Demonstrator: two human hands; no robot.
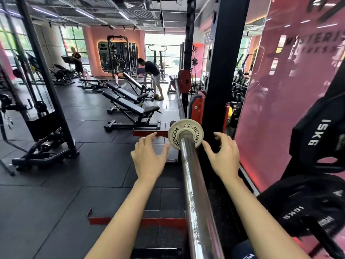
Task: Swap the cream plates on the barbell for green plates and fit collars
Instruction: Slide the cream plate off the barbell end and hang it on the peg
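Both hands are spread open and hold nothing: the left hand (149,157) reaches toward the left edge of the cream plate (185,134), its thumb tip at or just short of the rim, and the right hand (223,156) mirrors it on the right, fingers loosely curved and thumb pointing at the plate's lower right edge. Set one to each side like this, they look ready to close on the rim from both sides and draw the plate evenly toward the near end, which would keep it from tilting and binding. The plate sits far along the bar sleeve (194,187), a shiny steel shaft running from the near bottom of the view away to the plate, and it faces the camera squarely, so it has the whole length of sleeve to travel before it comes off. No collar shows in front of it, so nothing seems to block the slide. Just behind it the bar rests on a red hook (197,107) on the black rack post (222,71), which holds the bar steady while the plate is pulled. No green plate is in sight; to the near right hang black plates (317,204) on storage pegs beside a pink glass wall (291,86). To the far left stand benches (128,101) on the dark rubber floor (56,184).
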